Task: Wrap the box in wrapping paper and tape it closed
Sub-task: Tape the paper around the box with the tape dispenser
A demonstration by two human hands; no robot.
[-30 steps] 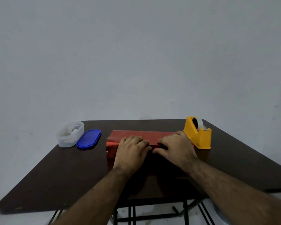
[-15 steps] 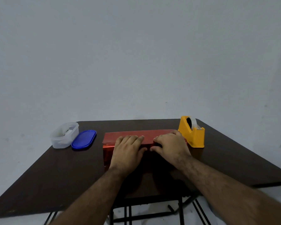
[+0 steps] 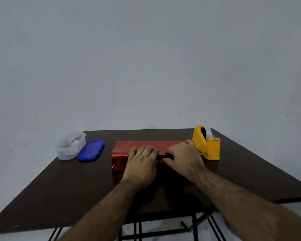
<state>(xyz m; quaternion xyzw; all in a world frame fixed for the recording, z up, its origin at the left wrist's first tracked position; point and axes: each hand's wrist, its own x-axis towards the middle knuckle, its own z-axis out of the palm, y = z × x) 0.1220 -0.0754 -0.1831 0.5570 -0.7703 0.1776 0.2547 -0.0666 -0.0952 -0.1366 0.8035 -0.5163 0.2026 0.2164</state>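
A long box wrapped in shiny red wrapping paper (image 3: 139, 146) lies across the middle of the dark table (image 3: 59, 188). My left hand (image 3: 141, 166) lies palm down on the paper's near fold, fingers together, pressing it onto the box top. My right hand (image 3: 184, 159) rests beside it on the right part of the box, its thumb and fingers pinching the paper's edge at the seam. The box's right end is hidden behind my right hand. A yellow tape dispenser (image 3: 208, 146) with a clear roll stands just right of the box.
A clear plastic container (image 3: 68, 148) with small items inside stands at the far left, with its blue oval lid (image 3: 90, 150) flat beside it. A plain wall rises behind the table. Black table legs show below the near edge.
Both hands keep their places on the paper over the box. Only my view has shifted slightly.
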